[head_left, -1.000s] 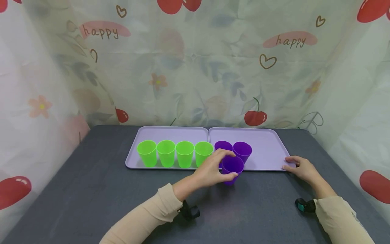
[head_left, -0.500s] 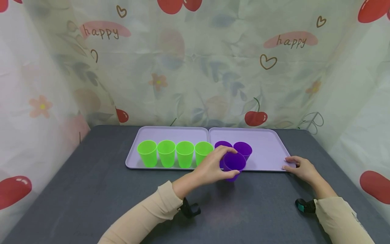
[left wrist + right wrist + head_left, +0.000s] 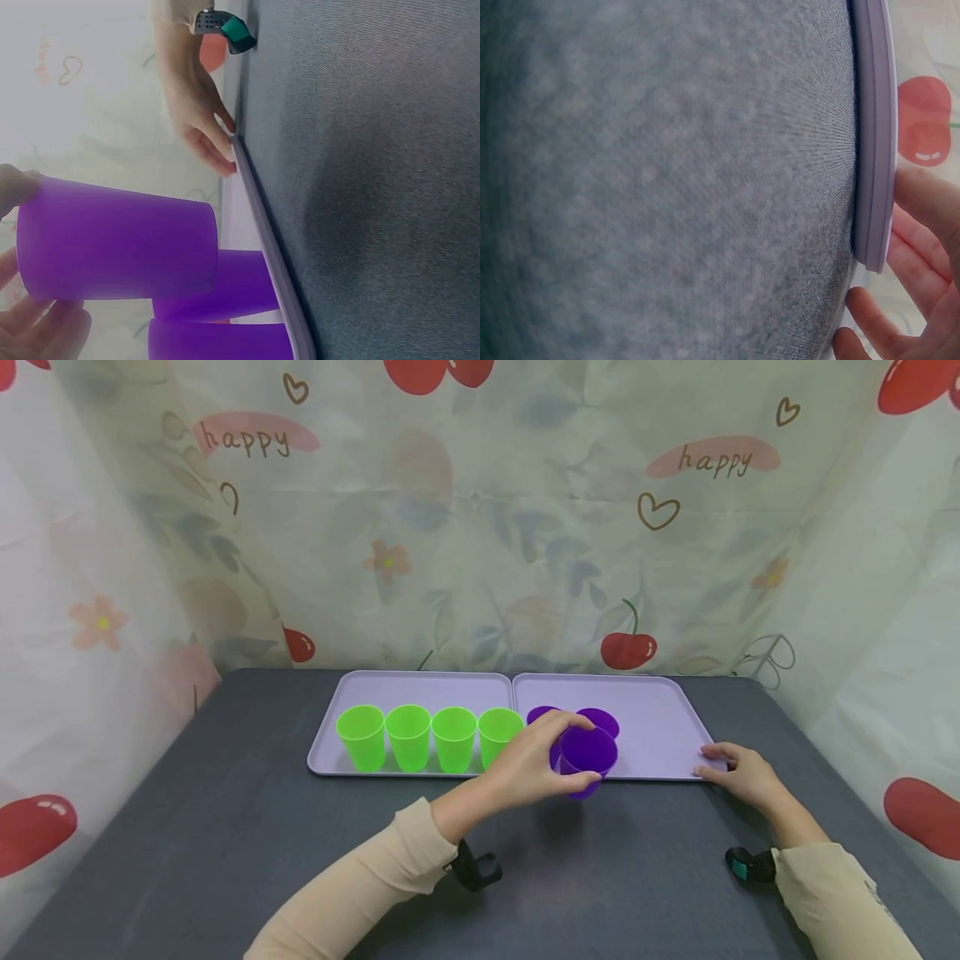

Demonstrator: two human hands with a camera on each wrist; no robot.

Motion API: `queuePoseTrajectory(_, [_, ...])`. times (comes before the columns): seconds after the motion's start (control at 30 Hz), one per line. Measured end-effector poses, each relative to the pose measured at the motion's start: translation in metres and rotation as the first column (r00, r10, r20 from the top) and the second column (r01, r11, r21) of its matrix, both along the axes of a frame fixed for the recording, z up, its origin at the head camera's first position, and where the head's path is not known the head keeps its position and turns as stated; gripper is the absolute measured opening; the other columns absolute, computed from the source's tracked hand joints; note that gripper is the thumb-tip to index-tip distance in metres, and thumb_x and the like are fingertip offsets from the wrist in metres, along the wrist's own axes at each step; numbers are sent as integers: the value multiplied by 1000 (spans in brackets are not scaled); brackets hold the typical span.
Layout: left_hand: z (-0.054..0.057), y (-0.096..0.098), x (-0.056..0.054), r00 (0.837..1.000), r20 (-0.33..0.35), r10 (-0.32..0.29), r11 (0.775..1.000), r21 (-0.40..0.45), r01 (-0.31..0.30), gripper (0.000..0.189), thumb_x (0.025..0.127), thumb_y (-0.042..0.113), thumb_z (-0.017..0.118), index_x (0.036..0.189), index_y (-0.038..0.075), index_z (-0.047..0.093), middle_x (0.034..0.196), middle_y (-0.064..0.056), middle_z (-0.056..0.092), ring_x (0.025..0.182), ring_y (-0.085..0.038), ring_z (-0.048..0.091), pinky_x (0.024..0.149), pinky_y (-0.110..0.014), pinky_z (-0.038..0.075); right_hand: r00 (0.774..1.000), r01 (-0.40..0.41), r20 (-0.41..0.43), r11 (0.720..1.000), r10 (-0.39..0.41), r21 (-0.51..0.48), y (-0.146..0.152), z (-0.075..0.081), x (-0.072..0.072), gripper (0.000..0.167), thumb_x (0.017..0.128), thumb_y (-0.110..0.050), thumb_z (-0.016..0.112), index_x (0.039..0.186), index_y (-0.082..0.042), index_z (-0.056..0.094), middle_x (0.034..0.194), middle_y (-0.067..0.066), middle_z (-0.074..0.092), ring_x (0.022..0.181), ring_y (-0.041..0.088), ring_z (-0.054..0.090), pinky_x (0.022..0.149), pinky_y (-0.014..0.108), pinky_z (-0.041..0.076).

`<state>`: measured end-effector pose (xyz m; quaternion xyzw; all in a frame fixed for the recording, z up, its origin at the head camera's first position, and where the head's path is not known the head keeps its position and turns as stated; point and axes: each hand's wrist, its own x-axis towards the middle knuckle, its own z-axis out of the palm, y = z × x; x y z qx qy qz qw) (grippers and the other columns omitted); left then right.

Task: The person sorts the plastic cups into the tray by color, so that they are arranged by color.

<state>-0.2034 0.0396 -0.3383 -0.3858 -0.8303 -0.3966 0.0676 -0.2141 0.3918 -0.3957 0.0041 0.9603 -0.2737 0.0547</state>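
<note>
My left hand point(image 3: 528, 764) grips a purple cup point(image 3: 589, 752) by its upper part, thumb on the near side and fingers on the far side. In the left wrist view, this cup point(image 3: 116, 244) is raised above the tray's near edge, its base clear of the tray. Behind it, two more purple cups stand on the right lilac tray point(image 3: 660, 727), partly hidden by the hand and held cup. My right hand point(image 3: 746, 775) holds that tray's near right corner. In the right wrist view, the thumb lies at the tray rim point(image 3: 875, 135), with fingers around the corner.
On the left lilac tray point(image 3: 427, 683), several green cups point(image 3: 411, 739) stand upright in a row. Both trays lie side by side on a dark grey table point(image 3: 225, 827). A patterned curtain point(image 3: 480, 527) hangs behind the table and along both sides.
My left hand has moved right and slightly up with the purple cup, which now covers more of the cups behind it. My right hand stays at the tray corner.
</note>
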Motion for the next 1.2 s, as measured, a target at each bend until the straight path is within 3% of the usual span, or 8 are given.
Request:
queuePoseTrajectory(0.3, [6, 7, -1, 999, 20, -27, 1000, -4, 27, 52, 77, 31, 75, 122, 16, 53, 118, 0, 59, 104, -11, 55, 82, -15, 48, 1000, -6, -15, 1000, 6, -5, 1, -1, 1, 58, 90, -36, 60, 126, 8, 49, 131, 37, 42, 116, 54, 42, 92, 65, 37])
queuePoseTrajectory(0.57, [11, 17, -3, 999, -25, -29, 1000, -5, 29, 52, 76, 34, 76, 120, 17, 54, 118, 2, 58, 103, -8, 54, 83, -15, 48, 1000, -1, -24, 1000, 1, 4, 1, -1, 1, 56, 90, -35, 60, 125, 8, 50, 131, 38, 42, 116, 54, 43, 93, 65, 37])
queuePoseTrajectory(0.83, [18, 29, -5, 997, -66, -49, 999, -21, 48, 51, 77, 33, 75, 121, 16, 54, 122, 3, 58, 110, -8, 53, 89, -13, 44, 1000, 5, -19, 1000, -5, 3, 0, -2, 0, 57, 90, -35, 60, 125, 8, 49, 131, 37, 42, 116, 54, 42, 94, 65, 36])
queuePoseTrajectory(1.0, [23, 36, -8, 992, -100, -79, 997, -32, 76, 49, 78, 31, 74, 120, 14, 55, 122, 2, 59, 119, -9, 51, 99, -16, 40, 1000, 6, -29, 1000, -6, 3, 0, -3, 0, 56, 90, -35, 60, 125, 8, 50, 131, 37, 43, 116, 54, 42, 94, 65, 36])
queuePoseTrajectory(1.2, [26, 47, -11, 989, -99, -108, 993, -61, 103, 47, 79, 29, 73, 119, 13, 56, 122, 1, 59, 121, -9, 50, 102, -15, 38, 999, 8, -45, 1000, -7, 6, -1, -2, 0, 55, 90, -33, 61, 124, 8, 50, 130, 37, 44, 116, 54, 43, 94, 65, 37])
